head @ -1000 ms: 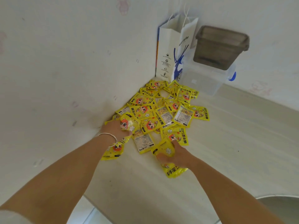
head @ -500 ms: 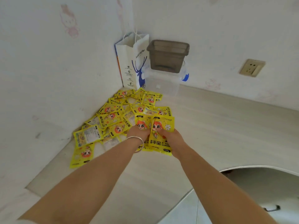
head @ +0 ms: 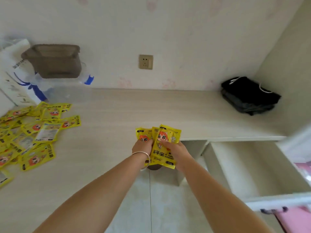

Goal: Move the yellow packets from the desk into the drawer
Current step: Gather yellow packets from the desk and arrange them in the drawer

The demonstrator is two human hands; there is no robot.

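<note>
both hands — left hand [head: 142, 147], right hand [head: 178, 151] — clutch yellow packets [head: 162, 148] printed "hand warmer".

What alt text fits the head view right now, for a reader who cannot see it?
Both hands, left hand and right hand, hold a bunch of yellow cartoon-printed packets over the pale wooden desk's front edge. An open white drawer is at right; many loose yellow packets remain at left.

Both hands [head: 161, 148] w/ packet bunch [head: 162, 145] now off pile [head: 30, 132], near open drawer [head: 252, 170].
</note>
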